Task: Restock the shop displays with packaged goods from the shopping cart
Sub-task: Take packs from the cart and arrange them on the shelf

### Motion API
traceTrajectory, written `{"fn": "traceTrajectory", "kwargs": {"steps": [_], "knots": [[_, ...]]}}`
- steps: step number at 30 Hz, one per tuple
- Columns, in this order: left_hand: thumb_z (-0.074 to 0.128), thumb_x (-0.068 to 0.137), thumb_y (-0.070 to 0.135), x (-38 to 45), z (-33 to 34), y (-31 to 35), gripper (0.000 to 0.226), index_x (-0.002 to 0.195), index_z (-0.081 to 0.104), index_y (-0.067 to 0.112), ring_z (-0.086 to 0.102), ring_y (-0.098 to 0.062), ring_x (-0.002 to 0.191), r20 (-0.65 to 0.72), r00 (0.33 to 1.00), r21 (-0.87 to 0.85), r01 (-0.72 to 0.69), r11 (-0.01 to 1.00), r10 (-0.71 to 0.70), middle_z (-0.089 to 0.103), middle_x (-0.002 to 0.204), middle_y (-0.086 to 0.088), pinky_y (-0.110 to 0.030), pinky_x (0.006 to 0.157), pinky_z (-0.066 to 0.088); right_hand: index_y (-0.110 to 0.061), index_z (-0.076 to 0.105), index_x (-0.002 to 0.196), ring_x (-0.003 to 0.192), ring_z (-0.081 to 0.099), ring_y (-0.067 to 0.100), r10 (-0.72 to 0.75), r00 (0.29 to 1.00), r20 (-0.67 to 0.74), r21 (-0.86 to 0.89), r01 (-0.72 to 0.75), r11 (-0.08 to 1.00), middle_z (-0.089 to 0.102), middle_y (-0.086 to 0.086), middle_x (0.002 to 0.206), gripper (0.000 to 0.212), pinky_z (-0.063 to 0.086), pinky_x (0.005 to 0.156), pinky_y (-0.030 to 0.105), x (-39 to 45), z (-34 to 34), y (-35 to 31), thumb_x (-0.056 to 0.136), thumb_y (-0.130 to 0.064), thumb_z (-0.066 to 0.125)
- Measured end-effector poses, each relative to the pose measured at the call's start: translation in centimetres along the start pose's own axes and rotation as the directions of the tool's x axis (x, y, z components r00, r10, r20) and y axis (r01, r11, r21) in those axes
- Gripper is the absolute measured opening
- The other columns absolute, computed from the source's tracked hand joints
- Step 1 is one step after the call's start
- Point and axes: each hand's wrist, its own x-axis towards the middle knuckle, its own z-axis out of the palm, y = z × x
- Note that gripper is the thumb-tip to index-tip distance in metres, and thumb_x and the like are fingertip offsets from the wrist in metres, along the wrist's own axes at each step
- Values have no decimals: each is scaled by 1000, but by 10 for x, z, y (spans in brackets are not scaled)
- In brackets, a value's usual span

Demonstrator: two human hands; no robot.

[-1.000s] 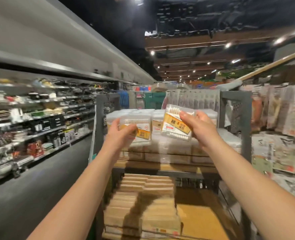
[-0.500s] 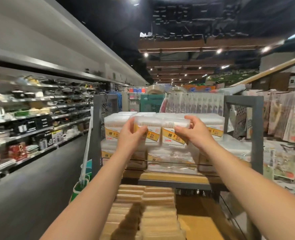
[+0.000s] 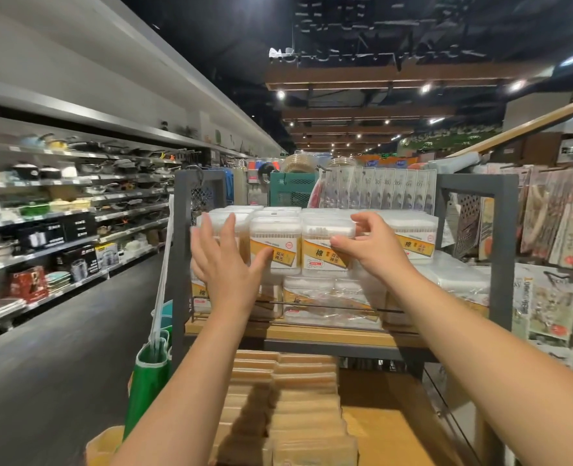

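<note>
1. Fingers (image 3: 362,227) of my right hand (image 3: 375,250) curl over the top corner of a cotton-swab box (image 3: 325,245), thumb pinching its label face. My guess: I am squaring it into the front row. Fingers (image 3: 222,227) of my left hand (image 3: 226,264) are straight and spread, holding nothing; the thumb tip touches the label of the neighbouring box (image 3: 275,245), likely steadying the row.
2. Near, below my forearms: a lower shelf carries stacked tan packs (image 3: 307,398). A green bag (image 3: 149,375) with white handles hangs at the rack's left post.
3. Middle: both boxes stand upright on a lower layer of wrapped swab packs (image 3: 328,297), all on the wooden display shelf (image 3: 328,332). A thin wire rail (image 3: 325,307) crosses the front of that lower layer, probably to stop goods sliding off.
4. Grey rack posts (image 3: 505,250) close in the row on both sides, so sideways room looks tight.
5. Far: hanging packets (image 3: 379,191) behind the rack, kitchenware shelves (image 3: 76,203) across the aisle. The shopping cart is not in view.
</note>
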Motion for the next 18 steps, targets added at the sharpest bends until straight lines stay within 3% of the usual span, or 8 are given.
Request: {"fn": "traceTrajectory", "kwargs": {"steps": [2, 5, 13, 18], "knots": [[67, 86, 49, 3, 2, -4, 86, 155, 20, 28, -13, -29, 151, 57, 997, -4, 49, 999, -48, -8, 165, -7, -56, 119, 0, -14, 47, 137, 109, 56, 16, -4, 1000, -9, -13, 4, 1000, 51, -5, 118, 71, 43, 88, 25, 0, 6, -2, 78, -33, 82], [61, 91, 48, 6, 5, -11, 85, 156, 11, 30, -19, -27, 150, 104, 993, -27, 61, 998, -58, -16, 164, -5, -54, 119, -2, -14, 46, 137, 110, 55, 17, -12, 1000, -18, -28, 11, 1000, 50, -6, 117, 72, 43, 90, 26, 0, 14, -5, 78, -36, 81], [47, 100, 45, -6, 10, -6, 71, 158, 10, 25, -16, -28, 151, 96, 993, -47, 71, 996, -66, -9, 165, -9, -51, 121, -6, -15, 40, 141, 118, 53, 18, 18, 1000, 16, -62, -17, 998, 53, 2, 133, 75, 40, 91, 26, -3, 17, -7, 81, -40, 77], [39, 92, 52, -50, 13, 32, 73, 157, 17, 25, -13, -23, 151, 133, 990, -158, -18, 987, 40, -6, 166, -4, -46, 120, -8, -15, 42, 141, 119, 50, 13, 43, 999, -7, -6, -43, 999, 51, 0, 129, 72, 40, 95, 26, -30, -14, 1, 82, -40, 76]]}}
